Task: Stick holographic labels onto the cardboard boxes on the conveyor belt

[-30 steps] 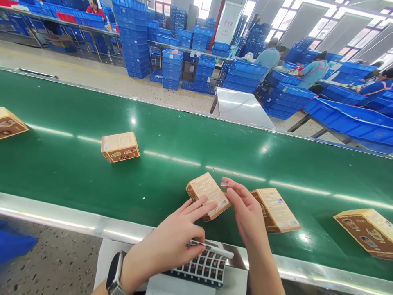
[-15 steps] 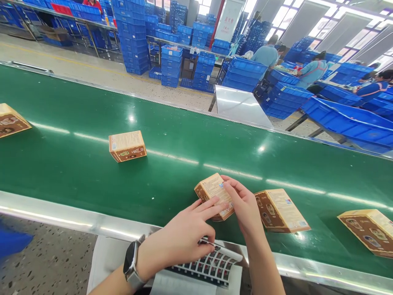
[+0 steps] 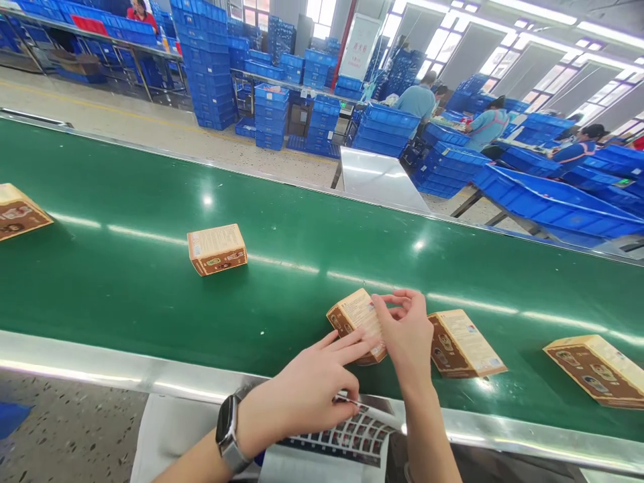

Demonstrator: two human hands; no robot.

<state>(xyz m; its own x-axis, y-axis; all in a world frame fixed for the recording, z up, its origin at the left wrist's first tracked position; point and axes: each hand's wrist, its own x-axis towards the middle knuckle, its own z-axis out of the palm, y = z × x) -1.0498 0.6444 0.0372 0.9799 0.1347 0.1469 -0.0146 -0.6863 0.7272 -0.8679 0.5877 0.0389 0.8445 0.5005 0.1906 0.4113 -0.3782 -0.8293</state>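
Observation:
A small brown-and-cream printed carton lies on the green conveyor belt in front of me. My left hand rests its outstretched fingers on the carton's top, while its thumb and a curled finger pinch the edge of a sticker sheet with rows of dark labels. At the carton's right edge is my right hand, thumb against the top by a small coloured label. Its other fingers are bent and apart from the thumb, with nothing visible between them. The carton's lower right part is hidden by my hands.
Similar cartons lie on the belt: one close right of my right hand, another farther right, one to the left. A metal rail edges the belt. Beyond stand a metal table, stacked blue crates and seated people.
My right hand's fingers have lifted from the carton's far side and bent; the thumb stays near the label. My left hand keeps its hold. The view has shifted slightly; the left carton moved right.

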